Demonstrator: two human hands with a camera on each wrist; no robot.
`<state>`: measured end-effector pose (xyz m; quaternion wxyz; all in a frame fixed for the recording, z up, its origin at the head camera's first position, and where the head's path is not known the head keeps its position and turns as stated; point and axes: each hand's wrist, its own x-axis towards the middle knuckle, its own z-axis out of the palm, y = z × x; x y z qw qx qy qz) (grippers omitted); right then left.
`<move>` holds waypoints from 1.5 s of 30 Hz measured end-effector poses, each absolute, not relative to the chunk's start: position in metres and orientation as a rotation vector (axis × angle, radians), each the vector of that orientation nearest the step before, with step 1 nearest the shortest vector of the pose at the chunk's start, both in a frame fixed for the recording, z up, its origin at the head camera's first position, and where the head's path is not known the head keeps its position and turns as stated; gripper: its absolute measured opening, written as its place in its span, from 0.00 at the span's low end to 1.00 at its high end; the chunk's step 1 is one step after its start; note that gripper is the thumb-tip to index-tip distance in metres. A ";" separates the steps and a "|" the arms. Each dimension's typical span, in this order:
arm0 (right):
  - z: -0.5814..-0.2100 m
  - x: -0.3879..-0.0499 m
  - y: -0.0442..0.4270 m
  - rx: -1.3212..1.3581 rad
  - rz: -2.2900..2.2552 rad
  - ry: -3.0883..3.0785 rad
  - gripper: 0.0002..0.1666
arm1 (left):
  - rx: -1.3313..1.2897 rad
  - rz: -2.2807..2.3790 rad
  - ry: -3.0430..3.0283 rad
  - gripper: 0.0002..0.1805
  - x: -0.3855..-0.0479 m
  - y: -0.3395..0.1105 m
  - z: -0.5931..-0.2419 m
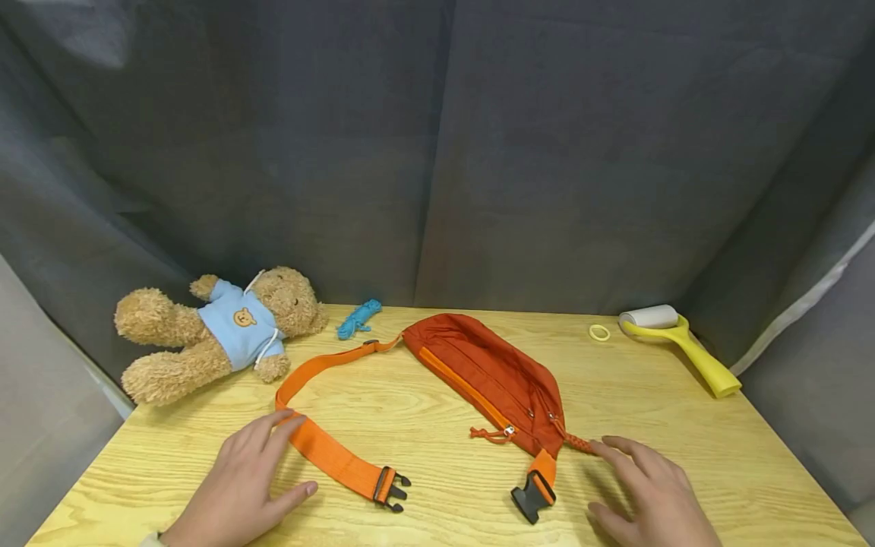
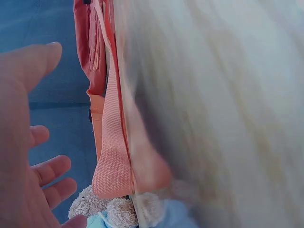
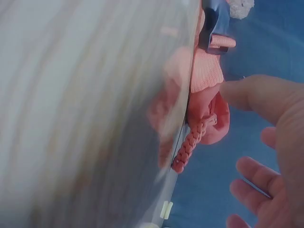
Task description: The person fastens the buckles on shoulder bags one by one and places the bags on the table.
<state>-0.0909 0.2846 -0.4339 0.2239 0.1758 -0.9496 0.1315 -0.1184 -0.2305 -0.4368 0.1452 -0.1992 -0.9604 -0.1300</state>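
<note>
A red waist bag with an orange zip lies on the wooden table, its orange strap curving out to the left. The strap ends in a black buckle prong; the matching black buckle socket lies at the bag's near end. My left hand is over the strap's left bend, fingers spread and relaxed. Beside the bag's right end, my right hand has its fingers loosely extended, with fingertips by the braided cord. Neither hand grips anything; whether fingertips touch strap or cord, I cannot tell.
A teddy bear in a blue top lies at the back left, beside a bundle of blue cord. At the back right are a small yellow ring and a lint roller with a yellow handle. Dark grey curtain surrounds the table.
</note>
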 end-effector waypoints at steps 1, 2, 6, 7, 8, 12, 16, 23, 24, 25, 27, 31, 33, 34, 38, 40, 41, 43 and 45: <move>-0.434 -0.091 0.284 0.482 0.366 -2.623 0.48 | -0.577 -0.381 -2.767 0.45 -0.118 -0.230 -0.437; -0.435 -0.092 0.283 0.482 0.368 -2.624 0.48 | -0.581 -0.389 -2.767 0.44 -0.118 -0.230 -0.437; -0.436 -0.093 0.280 0.486 0.373 -2.630 0.49 | -0.600 -0.426 -2.757 0.43 -0.119 -0.230 -0.439; -0.437 -0.093 0.279 0.488 0.373 -2.632 0.49 | -0.603 -0.435 -2.753 0.42 -0.119 -0.229 -0.440; -0.437 -0.093 0.278 0.494 0.378 -2.626 0.49 | -0.606 -0.444 -2.752 0.42 -0.119 -0.229 -0.440; -0.437 -0.092 0.274 0.491 0.406 -2.628 0.48 | -0.615 -0.473 -2.749 0.41 -0.117 -0.227 -0.441; -0.436 -0.091 0.269 0.446 0.431 -2.675 0.47 | -0.621 -0.495 -2.750 0.41 -0.117 -0.225 -0.441; -0.437 -0.089 0.265 0.438 0.461 -2.696 0.45 | -0.621 -0.526 -2.775 0.41 -0.116 -0.222 -0.440; -0.437 -0.089 0.264 0.435 0.464 -2.703 0.45 | -0.621 -0.531 -2.780 0.41 -0.116 -0.222 -0.441; -0.437 -0.089 0.264 0.431 0.470 -2.711 0.45 | -0.619 -0.535 -2.784 0.41 -0.116 -0.222 -0.441; -0.437 -0.089 0.263 0.423 0.477 -2.729 0.44 | -0.619 -0.544 -2.791 0.41 -0.117 -0.222 -0.442; -0.439 -0.090 0.261 0.423 0.476 -2.735 0.44 | -0.619 -0.566 -2.801 0.41 -0.117 -0.221 -0.443; -0.440 -0.090 0.260 0.433 0.475 -2.725 0.45 | -0.628 -0.579 -2.796 0.40 -0.118 -0.219 -0.443; -0.441 -0.091 0.260 0.437 0.473 -2.719 0.45 | -0.633 -0.586 -2.795 0.39 -0.117 -0.218 -0.443; -0.443 -0.091 0.260 0.444 0.482 -2.717 0.46 | -0.643 -0.609 -2.800 0.39 -0.118 -0.215 -0.443; -0.443 -0.092 0.260 0.446 0.490 -2.728 0.46 | -0.641 -0.617 -2.809 0.38 -0.118 -0.214 -0.443; -0.443 -0.092 0.259 0.446 0.494 -2.734 0.46 | -0.639 -0.621 -2.815 0.38 -0.118 -0.213 -0.443; -0.443 -0.092 0.258 0.456 0.497 -2.732 0.46 | -0.637 -0.630 -2.822 0.38 -0.118 -0.212 -0.443; -0.443 -0.092 0.257 0.457 0.503 -2.737 0.46 | -0.633 -0.634 -2.827 0.38 -0.117 -0.212 -0.442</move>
